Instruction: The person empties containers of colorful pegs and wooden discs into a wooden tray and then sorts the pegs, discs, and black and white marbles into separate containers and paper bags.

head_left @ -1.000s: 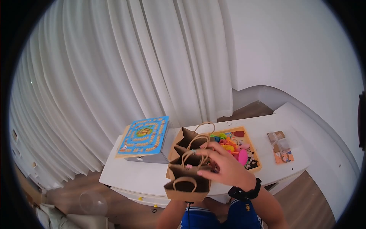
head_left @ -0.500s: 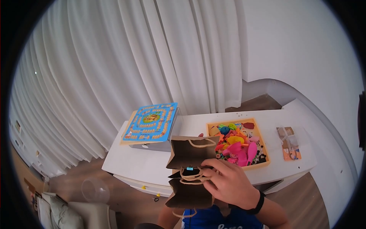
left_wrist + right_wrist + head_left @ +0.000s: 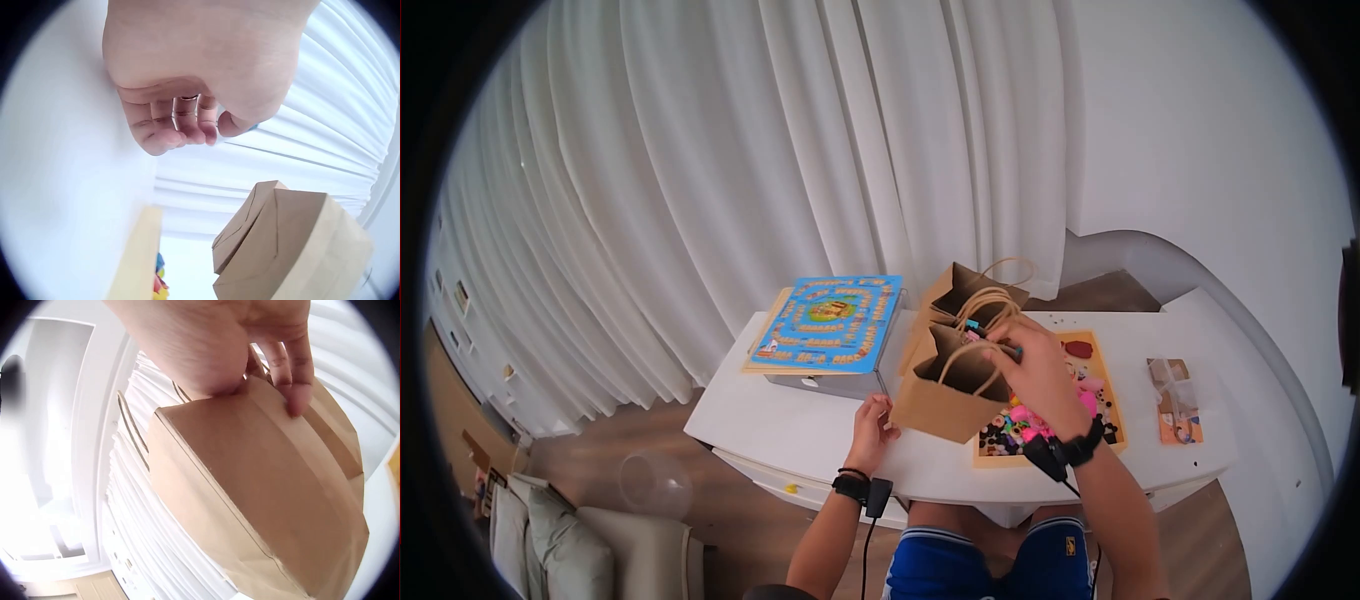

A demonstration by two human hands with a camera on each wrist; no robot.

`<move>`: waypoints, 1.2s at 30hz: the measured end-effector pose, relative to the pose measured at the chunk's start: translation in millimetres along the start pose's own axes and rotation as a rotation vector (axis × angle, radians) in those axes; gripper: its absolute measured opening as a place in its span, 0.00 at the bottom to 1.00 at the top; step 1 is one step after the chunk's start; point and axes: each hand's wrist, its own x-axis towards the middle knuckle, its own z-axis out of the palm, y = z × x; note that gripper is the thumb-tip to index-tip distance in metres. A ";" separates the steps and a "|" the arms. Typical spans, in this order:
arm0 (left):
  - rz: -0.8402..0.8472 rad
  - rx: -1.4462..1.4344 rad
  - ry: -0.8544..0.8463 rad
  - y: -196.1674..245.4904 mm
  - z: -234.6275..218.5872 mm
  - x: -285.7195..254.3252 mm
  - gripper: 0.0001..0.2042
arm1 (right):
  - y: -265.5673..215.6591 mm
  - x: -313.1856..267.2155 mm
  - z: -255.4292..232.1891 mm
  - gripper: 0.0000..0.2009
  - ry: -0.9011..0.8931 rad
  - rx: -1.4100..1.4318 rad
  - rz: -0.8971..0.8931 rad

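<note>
Brown paper bags point(image 3: 948, 398) with twisted paper handles hang together under my right hand point(image 3: 1040, 370). That hand pinches the handles point(image 3: 990, 312) near the tops, its fingers bent down beside the paper point(image 3: 250, 450) in the right wrist view. From the left wrist view the undersides of the bags point(image 3: 294, 244) show, tipped and above the table. A small blue-green piece point(image 3: 973, 326) sits among the handles. My left hand point(image 3: 870, 432) is near the table's front edge, left of the bags; its fingers point(image 3: 165, 139) hang loosely curled around nothing.
A wooden tray point(image 3: 1112, 395) of colourful small toys stands partly behind the bags and right arm. At left, a blue game board point(image 3: 835, 320) lies on a grey box point(image 3: 830, 383). A small wrapped packet point(image 3: 1175, 400) is at right on the white table point(image 3: 770, 425).
The bags have swung away from my body and to the right, over part of the toy tray, with my right hand holding the handles. My left hand, hidden earlier, now shows apart from them.
</note>
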 end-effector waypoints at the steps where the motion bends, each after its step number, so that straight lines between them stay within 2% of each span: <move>1: 0.018 -0.015 0.020 -1.0 -2.1 -2.1 0.05 | 14.8 9.7 10.0 0.08 -0.033 -0.015 -0.036; 2: 0.037 -0.031 0.037 -2.6 -5.0 -2.8 0.07 | 21.5 16.3 19.9 0.08 -0.030 -0.012 -0.044; 5: 0.053 -0.058 0.012 -8.0 -13.7 -2.6 0.07 | 42.3 31.9 50.4 0.07 -0.173 -0.179 -0.054; 9: 0.039 -0.050 0.029 -6.2 -5.1 -6.8 0.09 | 67.7 36.8 89.4 0.07 -0.175 -0.221 -0.014; 12: 0.030 -0.013 0.058 -5.9 -3.6 -8.4 0.11 | 80.7 36.0 109.6 0.10 -0.232 -0.203 0.073; 14: 0.037 0.059 0.077 -6.0 -4.6 -8.8 0.11 | 89.9 35.0 119.1 0.16 -0.212 -0.057 -0.020; 15: 0.035 0.096 0.065 -6.6 -5.8 -9.4 0.10 | 91.4 32.9 120.0 0.16 -0.201 -0.072 -0.001; 17: 0.066 0.133 0.039 -7.4 -6.2 -10.3 0.10 | 82.9 26.6 106.7 0.20 -0.102 0.029 -0.060; 20: 0.074 0.165 0.044 -7.1 -7.0 -10.9 0.10 | 73.6 15.0 60.4 0.20 -0.170 0.059 0.016; 21: 0.074 0.146 0.037 -6.6 -5.8 -12.2 0.10 | 76.4 7.5 41.1 0.19 -0.140 -0.026 -0.063; 22: 0.080 0.149 0.023 -7.7 -7.3 -11.9 0.10 | 77.2 -2.8 18.9 0.19 -0.137 -0.049 -0.048; 24: 0.064 0.138 0.026 -6.8 -7.7 -12.7 0.10 | 76.6 -23.9 -29.2 0.19 -0.236 -0.109 -0.046; 25: 0.068 0.138 0.010 -7.9 -10.2 -12.0 0.10 | 77.9 -37.7 -49.9 0.20 -0.252 -0.132 0.047; 26: 0.073 0.138 -0.005 -8.4 -10.7 -11.6 0.10 | 84.1 -51.4 -67.4 0.20 -0.248 -0.148 0.056; 28: 0.061 0.141 0.012 -8.8 -11.5 -10.8 0.11 | 95.8 -79.8 -96.1 0.23 -0.303 -0.273 -0.058; 29: 0.067 0.133 0.026 -8.1 -9.2 -11.4 0.12 | 99.8 -92.6 -106.0 0.25 -0.332 -0.330 -0.116; 30: 0.074 0.127 0.042 -7.9 -6.6 -12.2 0.13 | 102.0 -104.3 -112.5 0.25 -0.330 -0.332 -0.110; 32: 0.075 0.149 0.050 -8.7 -2.8 -12.1 0.13 | 105.3 -123.5 -118.0 0.26 -0.455 -0.460 -0.058; 36: 0.098 0.224 0.029 -11.7 -6.4 -14.8 0.15 | 134.9 -147.6 -104.2 0.28 -0.450 -0.494 -0.074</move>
